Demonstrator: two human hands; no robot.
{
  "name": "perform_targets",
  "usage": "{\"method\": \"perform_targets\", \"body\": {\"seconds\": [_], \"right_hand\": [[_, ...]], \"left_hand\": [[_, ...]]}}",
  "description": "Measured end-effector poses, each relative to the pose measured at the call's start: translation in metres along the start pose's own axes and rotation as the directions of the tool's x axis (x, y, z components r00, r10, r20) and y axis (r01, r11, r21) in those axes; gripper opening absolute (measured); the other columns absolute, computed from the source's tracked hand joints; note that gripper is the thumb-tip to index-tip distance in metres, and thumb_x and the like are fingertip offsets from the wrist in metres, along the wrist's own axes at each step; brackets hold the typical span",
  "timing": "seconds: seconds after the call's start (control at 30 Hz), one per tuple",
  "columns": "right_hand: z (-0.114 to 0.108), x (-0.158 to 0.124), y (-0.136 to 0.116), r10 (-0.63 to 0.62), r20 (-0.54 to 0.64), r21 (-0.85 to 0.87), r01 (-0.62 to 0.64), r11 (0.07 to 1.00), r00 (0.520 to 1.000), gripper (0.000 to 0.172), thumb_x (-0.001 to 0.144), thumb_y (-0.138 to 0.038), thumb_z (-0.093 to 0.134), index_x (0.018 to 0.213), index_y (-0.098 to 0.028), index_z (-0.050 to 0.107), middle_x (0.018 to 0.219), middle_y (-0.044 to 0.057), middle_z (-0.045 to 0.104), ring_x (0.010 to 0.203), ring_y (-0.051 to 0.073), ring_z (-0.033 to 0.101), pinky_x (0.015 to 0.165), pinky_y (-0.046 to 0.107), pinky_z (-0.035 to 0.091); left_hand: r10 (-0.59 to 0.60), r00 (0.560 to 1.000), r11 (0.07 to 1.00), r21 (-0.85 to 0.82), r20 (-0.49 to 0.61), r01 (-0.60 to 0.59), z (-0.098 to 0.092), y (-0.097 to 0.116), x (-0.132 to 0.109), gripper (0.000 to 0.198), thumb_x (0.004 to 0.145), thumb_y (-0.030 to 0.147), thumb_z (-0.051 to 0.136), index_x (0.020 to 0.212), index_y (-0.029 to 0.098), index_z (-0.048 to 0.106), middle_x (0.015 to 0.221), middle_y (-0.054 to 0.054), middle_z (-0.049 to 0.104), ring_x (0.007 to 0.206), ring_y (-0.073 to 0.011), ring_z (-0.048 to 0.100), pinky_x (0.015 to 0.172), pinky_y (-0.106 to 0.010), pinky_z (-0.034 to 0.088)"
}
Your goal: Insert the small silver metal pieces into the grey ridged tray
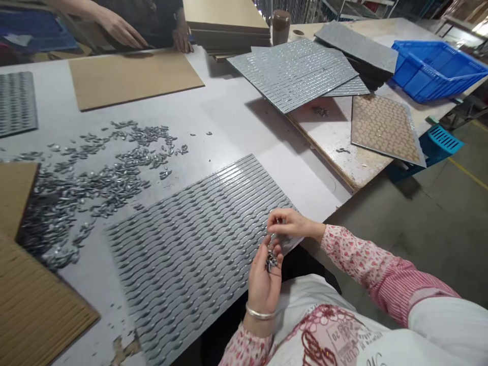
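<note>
My left hand (265,282), palm up with a bracelet at the wrist, is cupped around several small dark grey, seed-shaped shiny pieces (271,261). Just above it, my right hand (286,222) is pinched with thumb and fingers together over the panel's right edge; what sits between the fingertips is too small to make out. Beneath both hands lies a grey ridged panel (190,244). Matching dark pieces sit in wavy rows over most of it, while its upper right part shows plain straight ridges. A large loose heap of pieces (87,188) spreads on the table at the left.
Another person's hand (122,30) rests by a brown board (133,79) across the table. Grey panels (293,71) overhang a side table holding a honeycomb-patterned board (385,127) and a blue crate (434,71). Corrugated cardboard (41,310) is at the lower left.
</note>
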State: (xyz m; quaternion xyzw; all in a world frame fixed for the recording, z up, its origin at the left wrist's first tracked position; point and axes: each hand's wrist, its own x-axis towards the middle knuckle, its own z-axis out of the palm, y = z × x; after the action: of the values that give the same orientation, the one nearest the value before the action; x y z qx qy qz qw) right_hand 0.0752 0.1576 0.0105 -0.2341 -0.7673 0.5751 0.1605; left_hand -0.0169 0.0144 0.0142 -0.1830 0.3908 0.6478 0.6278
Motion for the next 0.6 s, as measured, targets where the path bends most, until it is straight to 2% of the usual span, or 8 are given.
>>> {"method": "perform_targets", "body": {"seconds": [0.07, 0.13, 0.2, 0.3, 0.43, 0.53, 0.6], "right_hand": [[-0.010, 0.010, 0.013, 0.024, -0.206, -0.140, -0.054, 0.989, 0.978, 0.012, 0.084, -0.025, 0.060, 0.078, -0.015, 0.061, 0.077, 0.001, 0.059, 0.073, 0.013, 0.052, 0.067, 0.024, 0.041], [-0.020, 0.020, 0.027, -0.004, -0.333, -0.328, -0.112, 0.938, 0.943, 0.009, 0.081, -0.021, 0.063, 0.074, -0.016, 0.061, 0.076, 0.001, 0.060, 0.077, 0.015, 0.051, 0.074, 0.027, 0.039], [-0.026, 0.027, 0.039, -0.028, -0.357, -0.476, -0.156, 0.866, 0.934, 0.008, 0.080, -0.021, 0.066, 0.073, -0.017, 0.062, 0.075, 0.001, 0.060, 0.079, 0.016, 0.049, 0.078, 0.029, 0.037], [-0.025, 0.030, 0.049, -0.025, -0.357, -0.601, -0.209, 0.772, 0.934, 0.011, 0.080, -0.026, 0.065, 0.074, -0.018, 0.063, 0.076, 0.002, 0.059, 0.080, 0.018, 0.047, 0.077, 0.031, 0.035], [-0.019, 0.029, 0.051, -0.049, -0.400, -0.692, -0.267, 0.671, 0.915, 0.014, 0.080, -0.029, 0.065, 0.074, -0.018, 0.060, 0.079, 0.004, 0.058, 0.083, 0.021, 0.045, 0.073, 0.032, 0.034], [-0.018, 0.027, 0.048, -0.051, -0.439, -0.680, -0.295, 0.671, 0.897, 0.015, 0.078, -0.030, 0.068, 0.078, -0.018, 0.059, 0.082, 0.005, 0.058, 0.083, 0.022, 0.045, 0.074, 0.032, 0.035], [-0.018, 0.024, 0.042, -0.056, -0.438, -0.631, -0.262, 0.730, 0.897, 0.014, 0.078, -0.028, 0.067, 0.079, -0.017, 0.059, 0.082, 0.004, 0.058, 0.083, 0.021, 0.045, 0.077, 0.033, 0.036]], "left_hand": [[-0.035, 0.999, 0.999, 0.039, -0.006, 0.035, 0.000, 0.000, -0.002, 0.022, 0.084, 0.010, 0.051, 0.104, 0.011, 0.062, 0.103, -0.013, 0.064, 0.081, -0.0128, 0.063, 0.065, -0.020, 0.054], [-0.056, 0.998, 0.996, 0.067, -0.024, 0.058, -0.001, 0.000, -0.003, 0.021, 0.084, 0.009, 0.050, 0.102, 0.011, 0.062, 0.101, -0.013, 0.065, 0.074, -0.0106, 0.064, 0.057, -0.016, 0.053], [-0.071, 0.997, 0.995, 0.062, -0.043, 0.074, -0.003, 0.000, -0.004, 0.016, 0.085, 0.011, 0.051, 0.096, 0.011, 0.062, 0.090, -0.009, 0.066, 0.061, -0.0066, 0.060, 0.047, -0.012, 0.048], [-0.095, 0.995, 0.995, 0.013, -0.022, 0.096, -0.004, -0.001, -0.004, 0.012, 0.086, 0.015, 0.051, 0.088, 0.011, 0.062, 0.071, -0.003, 0.059, 0.047, -0.0024, 0.048, 0.039, -0.010, 0.040], [-0.078, 0.995, 0.997, -0.004, 0.053, 0.079, -0.006, -0.002, -0.003, 0.017, 0.085, 0.014, 0.052, 0.097, 0.010, 0.062, 0.071, -0.002, 0.055, 0.051, -0.0032, 0.046, 0.044, -0.012, 0.042], [-0.028, 0.998, 1.000, 0.012, 0.053, 0.028, -0.009, -0.003, -0.002, 0.018, 0.082, 0.012, 0.056, 0.099, 0.012, 0.062, 0.078, -0.004, 0.059, 0.056, -0.0042, 0.049, 0.048, -0.013, 0.044], [-0.006, 1.000, 1.000, 0.024, 0.022, 0.005, -0.010, -0.004, -0.002, 0.012, 0.080, 0.014, 0.060, 0.092, 0.013, 0.063, 0.082, -0.005, 0.061, 0.056, -0.0043, 0.050, 0.046, -0.013, 0.043]]}}
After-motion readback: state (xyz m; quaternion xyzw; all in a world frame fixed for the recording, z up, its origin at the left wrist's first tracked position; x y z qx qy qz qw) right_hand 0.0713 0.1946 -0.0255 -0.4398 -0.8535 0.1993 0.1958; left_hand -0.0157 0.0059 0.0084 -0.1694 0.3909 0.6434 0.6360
